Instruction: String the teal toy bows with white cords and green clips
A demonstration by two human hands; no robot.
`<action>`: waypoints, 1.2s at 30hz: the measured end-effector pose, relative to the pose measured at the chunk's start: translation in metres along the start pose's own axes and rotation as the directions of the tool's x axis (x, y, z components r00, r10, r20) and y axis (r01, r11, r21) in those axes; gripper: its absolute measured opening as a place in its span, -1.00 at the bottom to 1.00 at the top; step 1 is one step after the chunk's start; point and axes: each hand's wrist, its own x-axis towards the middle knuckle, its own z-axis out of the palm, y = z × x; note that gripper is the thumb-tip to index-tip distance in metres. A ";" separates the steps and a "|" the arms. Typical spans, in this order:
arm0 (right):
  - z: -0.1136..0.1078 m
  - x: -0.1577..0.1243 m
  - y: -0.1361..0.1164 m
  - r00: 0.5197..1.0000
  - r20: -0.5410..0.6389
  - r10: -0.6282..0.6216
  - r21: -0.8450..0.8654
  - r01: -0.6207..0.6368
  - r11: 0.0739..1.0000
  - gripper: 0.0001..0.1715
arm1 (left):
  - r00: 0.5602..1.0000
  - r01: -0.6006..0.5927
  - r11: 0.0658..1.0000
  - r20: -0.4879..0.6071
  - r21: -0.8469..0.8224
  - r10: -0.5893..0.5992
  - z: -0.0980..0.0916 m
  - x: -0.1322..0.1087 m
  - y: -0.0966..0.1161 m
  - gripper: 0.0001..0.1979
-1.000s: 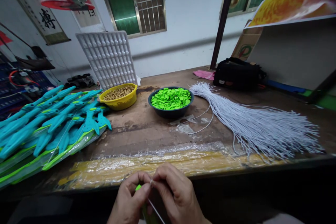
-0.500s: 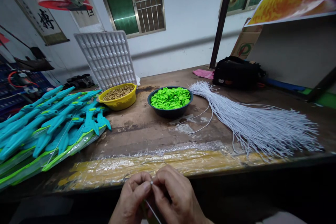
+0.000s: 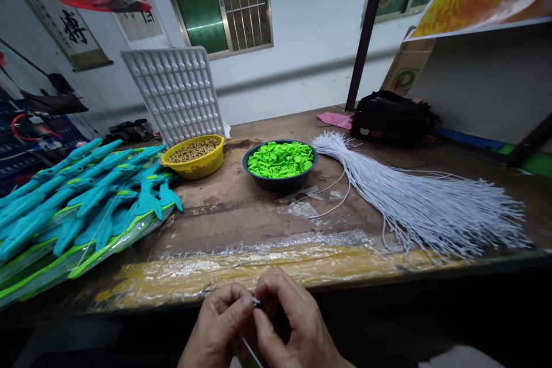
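At the table's front edge, my left hand (image 3: pixel 222 322) pinches a thin white cord (image 3: pixel 250 352) between thumb and forefinger. A small knot-like bit of it shows at the fingertips. Close against it, my right hand (image 3: pixel 295 322) has its thumb and forefinger curled round the same spot. The cord runs down below the hands, and its lower end is out of sight. Beyond the hands lies a large bundle of white cords (image 3: pixel 414 201), gathered at its far end. A dark bowl (image 3: pixel 280 184) holds bright green plastic pieces (image 3: pixel 280 159).
On the left is a pile of turquoise and green plastic toy parts (image 3: pixel 95 195). A yellow bowl (image 3: pixel 198 168) holds small brass-coloured rings (image 3: pixel 194 150). A grey moulded tray (image 3: pixel 176 95) leans behind it. At the back right sits a black bag (image 3: pixel 392 121) beside a pink cloth (image 3: pixel 335 120).
The fingertips have shifted slightly to the right, and the right thumb and forefinger are a little farther apart. More of the small white knot shows between the hands.
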 end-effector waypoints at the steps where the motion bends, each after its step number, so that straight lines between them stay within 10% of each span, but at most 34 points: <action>1: -0.002 0.001 -0.001 1.000 0.030 0.004 0.035 -0.005 0.999 -0.83 | 1.000 0.001 1.000 0.000 -0.010 -0.001 -0.001 0.000 0.000 -0.54; 11: -0.014 0.008 0.000 0.973 0.227 0.032 0.140 -0.065 0.988 -0.85 | 0.996 0.001 1.000 0.095 0.010 -0.002 -0.018 0.001 -0.004 -0.61; 27: -0.045 0.013 -0.005 0.873 0.487 0.031 -0.216 0.087 0.972 -0.74 | 0.998 -0.036 0.953 0.055 0.300 0.020 -0.024 -0.003 -0.004 -0.53; 36: 0.016 0.042 0.007 0.617 0.786 -0.043 -0.414 0.576 0.705 -0.88 | 0.984 0.003 0.989 -0.177 0.147 0.024 -0.054 -0.010 -0.010 -0.49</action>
